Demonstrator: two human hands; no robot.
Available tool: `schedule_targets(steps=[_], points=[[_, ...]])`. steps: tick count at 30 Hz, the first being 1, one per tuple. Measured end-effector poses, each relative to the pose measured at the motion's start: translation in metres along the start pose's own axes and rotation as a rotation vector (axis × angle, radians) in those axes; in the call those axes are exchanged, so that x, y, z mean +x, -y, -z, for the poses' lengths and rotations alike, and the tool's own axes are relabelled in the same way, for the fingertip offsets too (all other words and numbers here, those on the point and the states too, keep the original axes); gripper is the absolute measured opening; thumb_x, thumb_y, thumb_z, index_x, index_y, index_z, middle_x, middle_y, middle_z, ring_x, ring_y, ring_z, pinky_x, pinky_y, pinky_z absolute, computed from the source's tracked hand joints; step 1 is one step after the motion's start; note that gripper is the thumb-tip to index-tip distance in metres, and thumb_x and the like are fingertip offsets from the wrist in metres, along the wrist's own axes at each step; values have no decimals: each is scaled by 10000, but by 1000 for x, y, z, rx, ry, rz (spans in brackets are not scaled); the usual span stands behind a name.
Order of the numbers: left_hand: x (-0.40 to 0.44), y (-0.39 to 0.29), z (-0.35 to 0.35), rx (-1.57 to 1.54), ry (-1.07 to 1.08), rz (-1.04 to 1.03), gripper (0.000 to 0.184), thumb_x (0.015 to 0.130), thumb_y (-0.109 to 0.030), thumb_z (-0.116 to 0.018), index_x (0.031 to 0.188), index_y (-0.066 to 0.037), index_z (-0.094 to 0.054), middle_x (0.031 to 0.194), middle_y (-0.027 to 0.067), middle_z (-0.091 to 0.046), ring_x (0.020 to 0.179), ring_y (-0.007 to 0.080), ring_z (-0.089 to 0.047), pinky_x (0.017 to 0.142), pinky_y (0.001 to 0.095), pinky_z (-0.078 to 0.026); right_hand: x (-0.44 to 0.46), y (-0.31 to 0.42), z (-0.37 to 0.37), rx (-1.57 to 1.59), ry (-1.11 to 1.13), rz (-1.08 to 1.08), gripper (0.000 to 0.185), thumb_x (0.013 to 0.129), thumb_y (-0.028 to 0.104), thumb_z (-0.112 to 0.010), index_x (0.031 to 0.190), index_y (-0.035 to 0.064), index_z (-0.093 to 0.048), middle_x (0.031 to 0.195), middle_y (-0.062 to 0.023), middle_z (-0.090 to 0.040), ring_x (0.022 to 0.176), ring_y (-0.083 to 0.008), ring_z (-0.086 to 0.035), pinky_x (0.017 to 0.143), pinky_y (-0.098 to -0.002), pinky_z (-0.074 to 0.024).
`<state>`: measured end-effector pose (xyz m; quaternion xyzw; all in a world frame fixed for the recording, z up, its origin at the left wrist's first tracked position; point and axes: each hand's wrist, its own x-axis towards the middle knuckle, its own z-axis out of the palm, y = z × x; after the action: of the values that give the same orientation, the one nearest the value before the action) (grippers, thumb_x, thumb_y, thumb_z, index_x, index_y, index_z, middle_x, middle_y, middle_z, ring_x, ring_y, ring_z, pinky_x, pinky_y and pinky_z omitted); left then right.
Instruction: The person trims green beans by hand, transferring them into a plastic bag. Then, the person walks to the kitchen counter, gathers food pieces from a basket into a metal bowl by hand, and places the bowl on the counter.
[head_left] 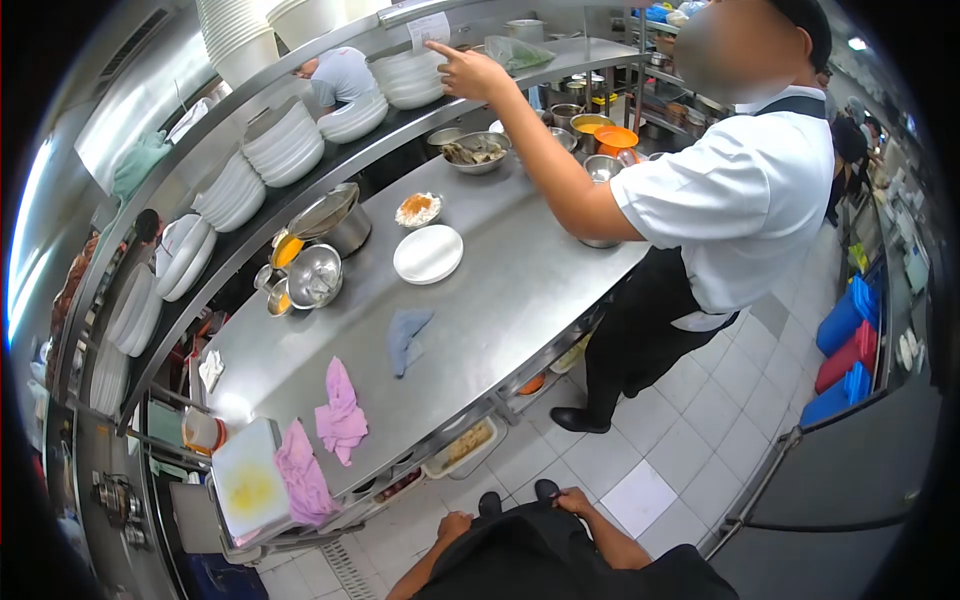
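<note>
Low in the view, my left hand is closed at the left edge of my black apron, its fingers curled on the cloth. On the apron's other side, my right hand is closed on the cloth too. Both hands are low in front of my body, apart from the steel counter. Pink cloths and a blue-grey cloth lie on that counter. Further back are white plates, a bowl of white food with orange topping and metal bowls.
A co-worker stands at the counter's right side, one arm stretched over it, pointing. Stacked white dishes fill the shelf above. A stained cutting board sits at the near left corner. Blue and red bins stand right.
</note>
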<state>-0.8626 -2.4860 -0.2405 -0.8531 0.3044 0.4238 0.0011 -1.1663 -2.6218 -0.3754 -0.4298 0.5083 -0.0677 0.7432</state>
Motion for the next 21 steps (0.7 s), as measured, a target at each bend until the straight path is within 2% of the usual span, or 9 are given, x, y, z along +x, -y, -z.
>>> schedule_targets(steps=[2,3,5,6,9,11,14,18,21], points=[[-8,-17,5,21,-39,-1,350,855,-437,-555,985,-159,-723,1065,127,-677,1030,339,-621,896,428,-479,-1,-15,17,-374,-176,-56,229,710,179,-683,849,-2,-703,772,-96,-691,748,-170,-651,691,-310,-508],[-7,-20,5,16,-41,3,350,855,-437,-555,985,-159,-723,1065,127,-677,1030,339,-621,896,428,-479,-10,-7,22,-378,-171,-56,229,710,179,-683,849,-2,-703,772,-96,-691,748,-170,-651,691,-310,-508],[-3,-25,6,27,-52,-16,356,851,-452,-558,989,-170,-724,1071,117,-678,1034,332,-622,895,426,-480,-29,0,35,-281,-251,-146,318,682,275,-766,792,-17,-705,766,-105,-683,714,-173,-637,637,-329,-497],[1,-27,6,24,-54,-14,356,851,-452,-558,989,-170,-724,1071,117,-678,1034,332,-622,895,426,-480,-29,2,40,-284,-249,-145,318,682,275,-766,792,-17,-705,766,-105,-683,714,-173,-637,637,-329,-497],[9,-30,3,-4,-60,-30,362,846,-462,-565,992,-173,-724,1067,122,-679,1031,326,-624,893,426,-480,-26,-3,50,-186,-144,-158,480,656,384,-807,833,-47,-691,798,-124,-683,732,-212,-638,689,-356,-499],[12,-33,4,7,-28,-28,361,844,-462,-570,995,-172,-723,1063,124,-680,1028,320,-626,896,418,-478,-16,1,53,-286,-150,-166,446,685,368,-801,830,-40,-695,787,-128,-682,722,-208,-636,683,-352,-495],[8,-34,5,-26,-19,19,371,841,-461,-574,1002,-160,-719,1060,127,-681,1029,314,-627,900,413,-475,-9,11,51,-333,-95,-159,515,671,415,-830,812,-56,-676,732,-119,-659,687,-204,-620,636,-348,-472],[8,-24,5,-49,-14,25,387,838,-465,-575,1017,-150,-713,1059,125,-681,1035,315,-624,905,412,-472,4,20,49,-361,-63,-129,490,688,402,-821,789,-51,-662,713,-104,-647,669,-203,-613,622,-346,-467],[15,-10,-1,-90,14,4,395,836,-469,-577,1018,-144,-709,1065,124,-681,1039,315,-622,901,409,-473,16,25,48,-332,-26,-128,411,713,341,-801,766,-41,-658,705,-90,-641,663,-204,-609,625,-351,-469]])
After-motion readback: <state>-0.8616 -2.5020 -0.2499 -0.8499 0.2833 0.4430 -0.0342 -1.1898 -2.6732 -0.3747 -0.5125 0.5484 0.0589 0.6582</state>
